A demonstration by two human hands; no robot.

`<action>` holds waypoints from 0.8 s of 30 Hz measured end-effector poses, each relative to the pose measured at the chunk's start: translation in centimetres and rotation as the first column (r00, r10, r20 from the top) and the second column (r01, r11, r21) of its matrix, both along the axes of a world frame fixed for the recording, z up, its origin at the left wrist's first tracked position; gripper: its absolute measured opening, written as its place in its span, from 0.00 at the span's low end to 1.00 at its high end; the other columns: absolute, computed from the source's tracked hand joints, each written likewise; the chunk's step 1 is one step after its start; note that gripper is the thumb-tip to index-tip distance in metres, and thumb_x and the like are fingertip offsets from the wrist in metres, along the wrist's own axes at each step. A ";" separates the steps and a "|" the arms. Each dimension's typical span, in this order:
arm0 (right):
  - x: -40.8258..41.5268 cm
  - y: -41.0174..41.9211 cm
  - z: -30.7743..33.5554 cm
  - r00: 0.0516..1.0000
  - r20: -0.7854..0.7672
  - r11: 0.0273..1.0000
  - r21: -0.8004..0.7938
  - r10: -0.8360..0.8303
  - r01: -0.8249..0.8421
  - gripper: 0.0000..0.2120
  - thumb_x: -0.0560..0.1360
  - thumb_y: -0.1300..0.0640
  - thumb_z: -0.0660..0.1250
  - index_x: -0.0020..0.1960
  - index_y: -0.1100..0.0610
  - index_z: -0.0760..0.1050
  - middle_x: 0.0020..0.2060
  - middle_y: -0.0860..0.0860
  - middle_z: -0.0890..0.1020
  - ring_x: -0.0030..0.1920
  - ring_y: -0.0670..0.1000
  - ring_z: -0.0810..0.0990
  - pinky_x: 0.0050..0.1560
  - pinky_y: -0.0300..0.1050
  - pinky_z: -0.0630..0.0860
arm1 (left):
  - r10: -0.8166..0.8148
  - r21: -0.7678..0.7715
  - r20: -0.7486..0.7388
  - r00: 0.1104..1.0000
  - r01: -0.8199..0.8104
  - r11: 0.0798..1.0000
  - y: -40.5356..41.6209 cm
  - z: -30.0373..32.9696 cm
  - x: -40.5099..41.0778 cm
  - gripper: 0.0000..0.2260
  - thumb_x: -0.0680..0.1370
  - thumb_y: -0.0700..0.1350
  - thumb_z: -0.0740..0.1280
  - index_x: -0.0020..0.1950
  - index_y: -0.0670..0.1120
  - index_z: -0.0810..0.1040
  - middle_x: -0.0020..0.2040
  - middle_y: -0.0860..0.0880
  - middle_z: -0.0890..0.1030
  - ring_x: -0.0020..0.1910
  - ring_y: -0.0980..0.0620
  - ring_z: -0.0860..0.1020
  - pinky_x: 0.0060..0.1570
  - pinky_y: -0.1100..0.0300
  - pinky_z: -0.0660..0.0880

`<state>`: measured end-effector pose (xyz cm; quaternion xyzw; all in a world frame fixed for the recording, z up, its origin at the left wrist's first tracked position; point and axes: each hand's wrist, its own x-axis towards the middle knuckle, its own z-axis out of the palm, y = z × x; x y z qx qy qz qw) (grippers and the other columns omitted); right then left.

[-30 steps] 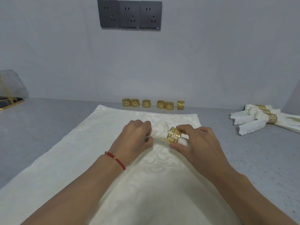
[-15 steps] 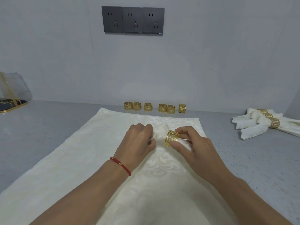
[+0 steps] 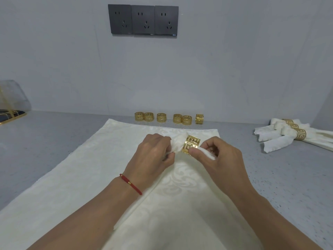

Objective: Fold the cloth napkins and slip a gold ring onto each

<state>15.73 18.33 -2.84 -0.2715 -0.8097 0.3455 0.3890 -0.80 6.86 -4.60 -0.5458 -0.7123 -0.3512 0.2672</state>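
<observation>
A cream patterned napkin (image 3: 173, 186) is gathered into a narrow bunch on top of a flat stack of cream cloths (image 3: 75, 177). My left hand (image 3: 153, 156) is closed around the bunched end. A gold fretwork ring (image 3: 191, 145) sits around that bunch just right of my left fingers. My right hand (image 3: 221, 157) pinches the ring's near edge, and the napkin's white tip pokes out against its fingers. Several loose gold rings (image 3: 169, 118) stand in a row by the wall.
Three folded napkins with gold rings (image 3: 292, 136) lie at the right on the grey counter (image 3: 288, 177). A gold-framed tray and a clear cover (image 3: 10, 105) sit at the far left. Dark wall sockets (image 3: 143, 19) are above.
The ring has slid left onto the bunched napkin, and the napkin's tip now shows through on the right side. Both hands stayed together at the same spot.
</observation>
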 end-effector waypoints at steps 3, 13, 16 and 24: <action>0.3 0.1 0.2 0.995 0.034 0.996 -0.013 0.090 -0.090 0.05 0.73 0.46 0.75 0.44 0.46 0.83 0.39 0.41 0.83 0.42 0.41 0.79 0.40 0.30 0.69 | 0.004 -0.001 -0.048 0.999 -0.004 1.000 -0.1 0.3 0.1 0.13 0.61 0.31 0.77 0.35 0.41 0.73 0.31 0.49 0.74 0.37 0.53 0.66 0.38 0.65 0.61; 1.3 0.5 1.2 0.965 -0.159 0.908 -0.336 0.207 -0.250 0.10 0.79 0.59 0.71 0.42 0.49 0.88 0.34 0.38 0.85 0.24 0.38 0.73 0.28 0.26 0.65 | -0.036 0.001 -0.164 0.986 0.036 0.999 -0.1 0.8 0.6 0.10 0.63 0.30 0.74 0.35 0.39 0.74 0.32 0.47 0.74 0.38 0.51 0.66 0.41 0.68 0.56; 1.5 0.7 1.2 0.970 -0.150 0.887 -0.397 0.190 -0.235 0.05 0.76 0.56 0.74 0.42 0.52 0.88 0.29 0.40 0.82 0.23 0.39 0.73 0.27 0.26 0.65 | -0.096 -0.034 -0.222 0.970 0.091 0.995 0.0 0.8 0.8 0.06 0.67 0.30 0.70 0.37 0.38 0.75 0.34 0.46 0.75 0.41 0.49 0.67 0.43 0.67 0.60; 1.0 -0.3 0.9 0.979 -0.163 0.810 -0.553 0.121 -0.192 0.10 0.72 0.54 0.78 0.47 0.61 0.87 0.21 0.41 0.68 0.19 0.41 0.66 0.25 0.30 0.62 | -0.130 -0.064 -0.266 0.955 0.117 0.991 0.1 0.8 0.6 0.10 0.76 0.35 0.57 0.40 0.38 0.77 0.37 0.46 0.76 0.42 0.46 0.71 0.46 0.60 0.68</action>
